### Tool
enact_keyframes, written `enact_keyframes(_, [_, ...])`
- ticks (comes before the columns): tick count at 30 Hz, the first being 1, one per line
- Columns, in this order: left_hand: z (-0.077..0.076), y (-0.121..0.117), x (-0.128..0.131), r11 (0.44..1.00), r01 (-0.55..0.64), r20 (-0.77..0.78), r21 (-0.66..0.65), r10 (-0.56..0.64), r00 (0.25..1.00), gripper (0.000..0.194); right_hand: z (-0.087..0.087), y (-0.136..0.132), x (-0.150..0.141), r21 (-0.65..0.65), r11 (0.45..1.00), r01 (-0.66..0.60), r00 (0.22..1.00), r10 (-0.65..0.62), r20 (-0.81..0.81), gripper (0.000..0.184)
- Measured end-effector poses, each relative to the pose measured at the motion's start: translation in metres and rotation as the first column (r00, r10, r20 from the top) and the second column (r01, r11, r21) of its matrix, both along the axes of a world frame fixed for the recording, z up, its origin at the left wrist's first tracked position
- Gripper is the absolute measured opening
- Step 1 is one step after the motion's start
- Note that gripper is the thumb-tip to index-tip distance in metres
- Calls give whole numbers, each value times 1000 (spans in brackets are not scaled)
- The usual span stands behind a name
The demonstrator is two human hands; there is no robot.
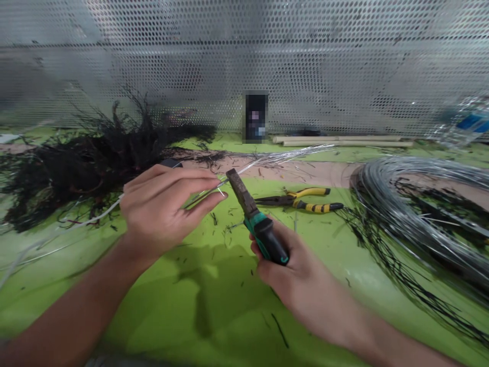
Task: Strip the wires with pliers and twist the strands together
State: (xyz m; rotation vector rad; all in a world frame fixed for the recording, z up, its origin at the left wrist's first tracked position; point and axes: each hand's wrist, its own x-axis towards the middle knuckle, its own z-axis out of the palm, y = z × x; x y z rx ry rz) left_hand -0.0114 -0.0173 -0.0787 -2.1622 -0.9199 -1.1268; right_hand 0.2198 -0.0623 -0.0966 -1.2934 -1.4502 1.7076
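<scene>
Between the thumb and fingers of my left hand [164,209] is a thin piece of wire [220,190], its tip showing beside the thumb. My right hand [294,270] is wrapped round the green and black handles of a pair of pliers [255,216], whose dark jaws point up and left, close to the left fingertips. Whether the jaws touch the wire I cannot tell. Just beyond the right hand, yellow and black long-nose pliers [300,199] lie on the green tabletop [214,285].
A large coil of silvery wire [382,204] lies at right, with black strands [405,285] beside it. A dark bristly heap [95,158] fills the left. Straight wires [294,154], pale sticks [344,140] and a plastic bottle [464,125] lie before the perforated metal panel [214,61].
</scene>
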Motion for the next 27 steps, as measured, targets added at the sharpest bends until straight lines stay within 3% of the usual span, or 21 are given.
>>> enact_keyframes(7, [-9,3,6,995,88,176,-47,-78,981,14,1,2,-1,-35,999,-16,1000,15,-16,24])
enact_keyframes(12, [-13,1,15,989,94,295,-113,-57,954,9,2,3,-1,-35,999,4,1000,-4,1,22])
enact_keyframes(17, [-11,-4,21,950,107,453,-294,40,890,10,2,3,0,-34,999,-2,1000,3,21,23])
enact_keyframes(20, [-9,-6,22,892,134,529,-432,130,839,14,3,4,0,-23,1000,-8,1000,9,27,20])
enact_keyframes(24, [-4,-5,19,749,270,616,-605,225,755,22,6,4,0,1,1000,-22,999,22,33,19])
enact_keyframes(27, [2,1,12,643,397,650,-655,211,730,26,6,2,-1,14,999,-33,999,32,37,19])
